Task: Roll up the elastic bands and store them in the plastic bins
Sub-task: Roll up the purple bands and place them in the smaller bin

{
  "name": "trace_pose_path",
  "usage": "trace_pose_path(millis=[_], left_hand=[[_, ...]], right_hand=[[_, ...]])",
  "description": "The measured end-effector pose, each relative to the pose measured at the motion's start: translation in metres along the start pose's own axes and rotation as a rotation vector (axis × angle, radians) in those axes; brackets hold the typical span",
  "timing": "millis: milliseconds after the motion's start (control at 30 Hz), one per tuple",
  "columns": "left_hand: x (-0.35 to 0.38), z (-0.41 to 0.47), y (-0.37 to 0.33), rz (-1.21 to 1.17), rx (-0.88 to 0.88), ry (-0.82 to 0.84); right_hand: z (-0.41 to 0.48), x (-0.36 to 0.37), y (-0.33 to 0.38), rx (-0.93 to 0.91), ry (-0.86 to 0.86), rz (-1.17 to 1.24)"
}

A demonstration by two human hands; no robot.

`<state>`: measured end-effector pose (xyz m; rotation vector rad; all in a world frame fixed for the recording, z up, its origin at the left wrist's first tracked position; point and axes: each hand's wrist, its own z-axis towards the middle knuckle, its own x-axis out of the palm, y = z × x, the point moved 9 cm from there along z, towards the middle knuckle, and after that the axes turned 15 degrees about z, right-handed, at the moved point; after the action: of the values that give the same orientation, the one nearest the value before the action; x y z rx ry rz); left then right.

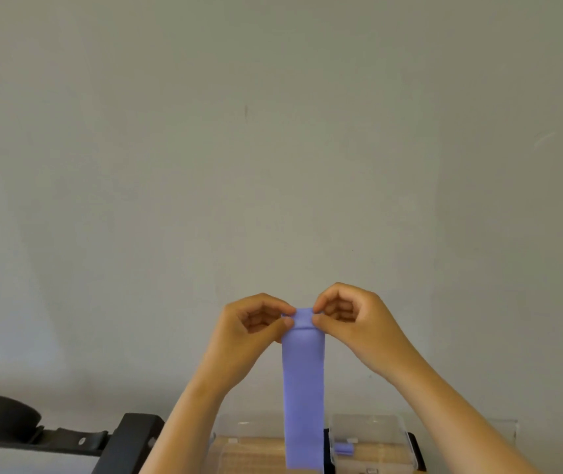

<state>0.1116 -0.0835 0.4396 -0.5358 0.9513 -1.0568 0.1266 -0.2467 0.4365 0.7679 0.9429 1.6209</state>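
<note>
1. Head view: the left hand (256, 323) pinches with thumb and fingers the left end of a small roll at the top of the long purple elastic band (303, 388), which hangs in the air.
2. The right hand (351, 316) pinches the right end.
3. I judge the rolling is only at its beginning; next, both hands must turn the roll evenly downward.
4. The clear plastic bin (369, 425) already holds one small rolled purple band (344, 449).
5. No writing is readable.

Open air before the wall (273, 131) fills the upper frame. Black equipment (133, 439) crowds the lower left; clear bins (375, 429) stand along the bottom right.
</note>
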Motion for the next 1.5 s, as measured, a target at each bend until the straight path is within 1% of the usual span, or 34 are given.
trace_pose_path(millis=[233,333,400,467,567,633,700,767,833,933,1000,1067,1133,1200,1300,1400,1500], left_hand=[[0.003,-0.008,0.013,0.11,-0.019,0.013],[0.008,-0.012,0.012,0.148,-0.008,0.085],[0.011,-0.016,0.011,0.138,-0.011,0.132],[0.011,-0.018,0.007,0.028,-0.026,0.154],[0.014,-0.022,0.007,-0.319,-0.127,0.166],[0.022,-0.025,0.009,-0.488,-0.181,0.202],[0.03,-0.029,0.011,-0.617,-0.197,0.249],[0.035,-0.032,0.01,-0.709,-0.206,0.267],[0.035,-0.034,0.011,-0.718,-0.221,0.254],[0.028,-0.032,0.009,-0.615,-0.201,0.192],[0.021,-0.03,0.007,-0.485,-0.168,0.136],[0.013,-0.029,0.006,-0.306,-0.125,0.073],[0.009,-0.03,0.004,-0.142,-0.069,0.046],[0.008,-0.031,0.003,-0.055,-0.046,0.026],[0.008,-0.033,0.0,-0.009,-0.03,0.0],[0.01,-0.035,-0.004,0.011,-0.004,0.022],[0.011,-0.035,-0.006,0.025,-0.008,0.052]], right_hand=[[-0.007,0.005,-0.005,-0.063,-0.004,-0.228],[-0.01,0.011,-0.005,-0.056,0.058,-0.214],[-0.013,0.015,-0.006,-0.018,0.109,-0.158],[-0.016,0.017,-0.007,0.027,0.129,-0.016],[-0.02,0.023,-0.007,0.111,0.112,0.384],[-0.024,0.031,-0.011,0.177,0.115,0.641],[-0.026,0.038,-0.015,0.223,0.123,0.792],[-0.028,0.041,-0.018,0.247,0.131,0.844],[-0.029,0.04,-0.019,0.249,0.126,0.818],[-0.028,0.034,-0.015,0.219,0.107,0.686],[-0.027,0.028,-0.014,0.183,0.084,0.508],[-0.027,0.021,-0.012,0.136,0.055,0.317],[-0.027,0.016,-0.009,0.099,0.035,0.187],[-0.027,0.015,-0.005,0.068,0.032,0.099],[-0.028,0.016,-0.003,0.024,0.025,0.032],[-0.029,0.016,0.0,-0.021,0.024,0.003],[-0.031,0.02,-0.001,-0.014,0.05,-0.01]])
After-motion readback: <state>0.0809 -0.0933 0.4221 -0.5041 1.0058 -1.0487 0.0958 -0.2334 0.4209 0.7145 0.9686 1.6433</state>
